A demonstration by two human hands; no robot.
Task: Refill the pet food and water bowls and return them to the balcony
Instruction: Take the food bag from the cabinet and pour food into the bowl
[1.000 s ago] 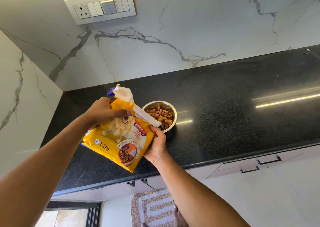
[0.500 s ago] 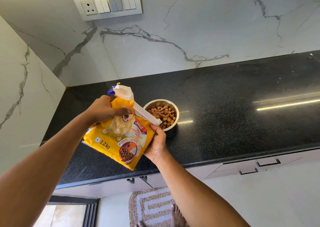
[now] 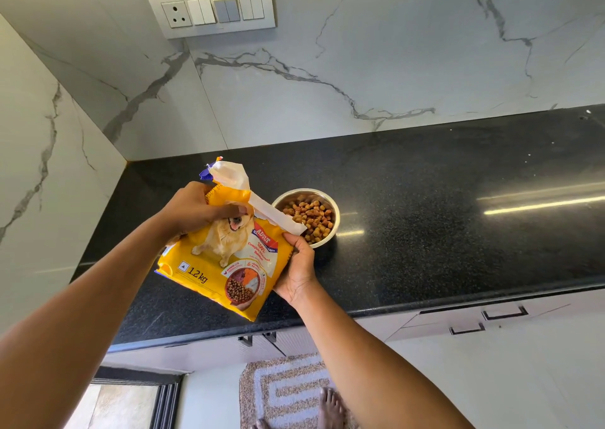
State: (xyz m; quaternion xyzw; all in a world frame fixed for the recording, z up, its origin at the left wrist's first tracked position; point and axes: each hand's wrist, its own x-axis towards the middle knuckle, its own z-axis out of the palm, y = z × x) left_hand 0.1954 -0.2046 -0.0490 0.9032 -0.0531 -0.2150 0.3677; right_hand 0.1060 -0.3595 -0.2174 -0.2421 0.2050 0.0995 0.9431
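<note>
I am gripping the yellow pet food bag (image 3: 226,251) with both hands over the black counter (image 3: 442,225): left hand (image 3: 196,209) pinching near its torn top, right hand (image 3: 296,271) cupping its lower edge. The steel bowl (image 3: 334,214) just beside it is holding kibble (image 3: 309,217). Pouring looks finished; next I judge the bag needs setting down. Compared with a second ago, the bag and hands are sitting much the same.
</note>
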